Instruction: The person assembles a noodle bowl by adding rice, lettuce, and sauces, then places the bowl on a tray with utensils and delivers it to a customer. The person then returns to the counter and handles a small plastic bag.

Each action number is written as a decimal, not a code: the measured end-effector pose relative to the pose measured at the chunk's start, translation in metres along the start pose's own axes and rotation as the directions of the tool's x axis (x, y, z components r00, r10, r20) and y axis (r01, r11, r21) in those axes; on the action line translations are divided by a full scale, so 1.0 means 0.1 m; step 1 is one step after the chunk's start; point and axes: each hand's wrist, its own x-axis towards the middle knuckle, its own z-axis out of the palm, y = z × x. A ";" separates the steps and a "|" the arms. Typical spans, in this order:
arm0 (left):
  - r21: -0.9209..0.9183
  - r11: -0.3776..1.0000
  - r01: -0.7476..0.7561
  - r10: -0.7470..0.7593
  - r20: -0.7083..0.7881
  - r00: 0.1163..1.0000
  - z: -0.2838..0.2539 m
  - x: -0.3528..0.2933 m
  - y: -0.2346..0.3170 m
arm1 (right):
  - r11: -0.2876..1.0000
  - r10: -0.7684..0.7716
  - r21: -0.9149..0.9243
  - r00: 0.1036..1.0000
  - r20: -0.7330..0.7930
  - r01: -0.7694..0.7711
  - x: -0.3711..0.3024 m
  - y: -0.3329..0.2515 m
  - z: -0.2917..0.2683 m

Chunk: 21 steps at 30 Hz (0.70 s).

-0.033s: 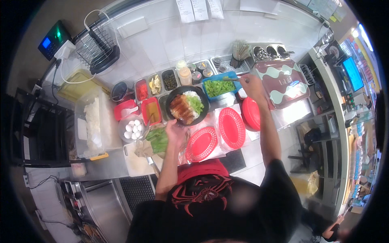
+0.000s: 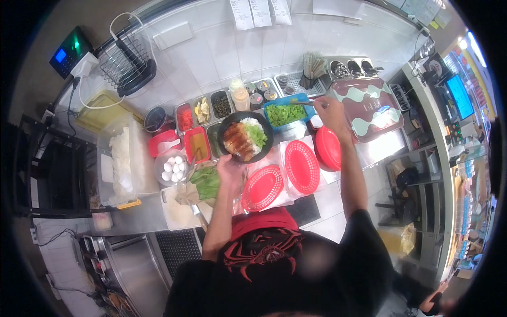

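A black bowl [image 2: 266,150] holds white rice, browned sliced meat [image 2: 242,141] and chopped green lettuce [image 2: 257,134]. My left hand [image 2: 230,170] is closed on its near rim, tilting it slightly. Over to the right, my right hand [image 2: 331,112] grips slim tongs [image 2: 302,103], whose tips reach over the blue tray [image 2: 280,127] of chopped lettuce [image 2: 284,114]. Part of the tongs is hidden by the fingers. Two red plastic baskets [image 2: 262,187] lie on white paper just nearer than the bowl, and another red basket [image 2: 328,149] sits below my right wrist.
White eggs [image 2: 173,169] fill a bowl on the left, beside a large clear bin [image 2: 127,164]. Small food containers [image 2: 198,145] and sauce bottles [image 2: 241,99] line the back. A cutting board with a knife [image 2: 198,215] lies near left; a patterned brown box [image 2: 369,110] stands right.
The black bowl has shifted very slightly to the right with my left hand. My right hand and the tongs have moved a touch to the right.
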 end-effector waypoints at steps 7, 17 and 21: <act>0.003 0.997 0.074 -0.074 0.115 0.991 0.20 0.27 -0.15 | 0.979 -0.175 0.121 0.979 0.107 0.162 -0.28 -0.64 -0.22; 0.018 0.999 0.046 -0.048 0.123 0.991 0.21 0.26 -0.19 | 0.999 -0.027 -0.025 0.999 0.034 0.028 0.00 -0.50 -0.31; 0.040 0.999 0.027 -0.032 0.132 0.991 0.21 0.17 -0.10 | 0.972 -0.035 -0.233 0.999 0.015 0.037 0.31 0.24 0.34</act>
